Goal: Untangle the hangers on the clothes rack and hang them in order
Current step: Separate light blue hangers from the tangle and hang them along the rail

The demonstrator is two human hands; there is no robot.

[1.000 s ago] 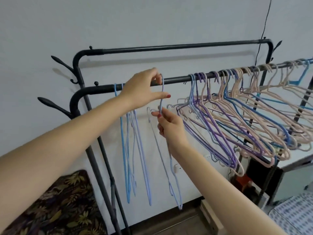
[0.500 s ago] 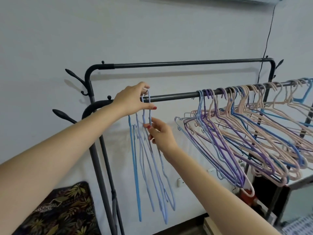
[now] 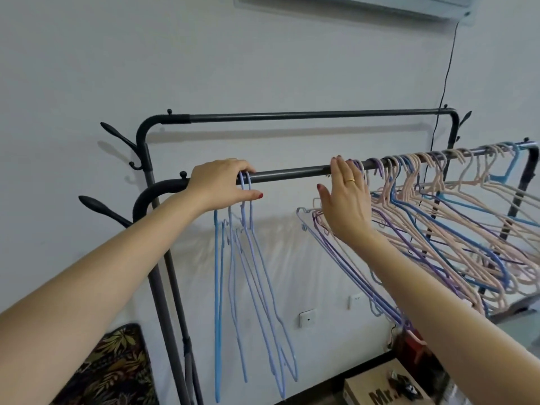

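A dark metal clothes rack has a front rail [image 3: 292,173] and a higher back rail [image 3: 306,114]. Several light blue hangers [image 3: 248,273] hang edge-on at the rail's left end. My left hand [image 3: 223,184] rests over their hooks on the rail, thumb below, fingers curled over the top. A tangled bunch of purple, blue and pink hangers [image 3: 438,229] crowds the right half of the rail. My right hand [image 3: 344,200] is spread open against the leftmost purple hooks of that bunch, fingertips touching the rail.
Black coat pegs [image 3: 96,204] stick out from the rack's left post. A patterned cushion [image 3: 108,372] lies at lower left, a cardboard box [image 3: 382,390] on the floor at lower right. Wall sockets [image 3: 307,317] sit behind the rack. A black cable [image 3: 444,83] runs down the wall.
The light blue hanger went onto the rail beside the other blue ones. My right hand let go of it and moved right, up to the tangled bunch. The view tilted upward.
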